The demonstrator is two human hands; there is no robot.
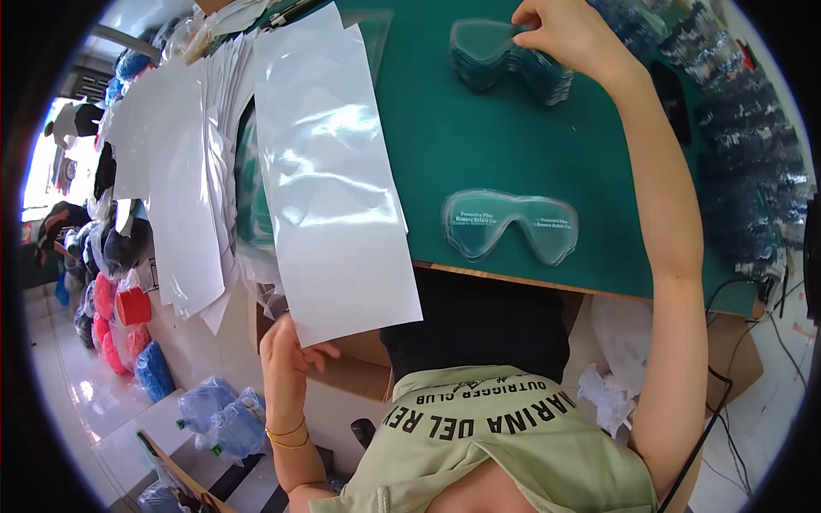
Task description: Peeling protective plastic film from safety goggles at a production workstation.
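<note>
My left hand [289, 352] is at the lower left corner of a long glossy white sheet [338, 188], with its fingers closed about the corner. The sheet reaches past the table's front edge. At the far side my right hand [571, 32] pinches the upper edge of a clear goggle lens [481, 41] on top of a stack. The thumb and forefinger meet at the lens's middle. Nearer to me, apart from both hands, a clear goggle lens [475, 231] with white print lies flat on the green table [513, 154].
Piled white sheets [184, 179] hang over the table's left side. Rows of stacked lenses [740, 162] line the right edge, beside a dark flat object [670, 101]. Cables [727, 385] run down at the right. Bagged goods [227, 419] lie on the floor at left.
</note>
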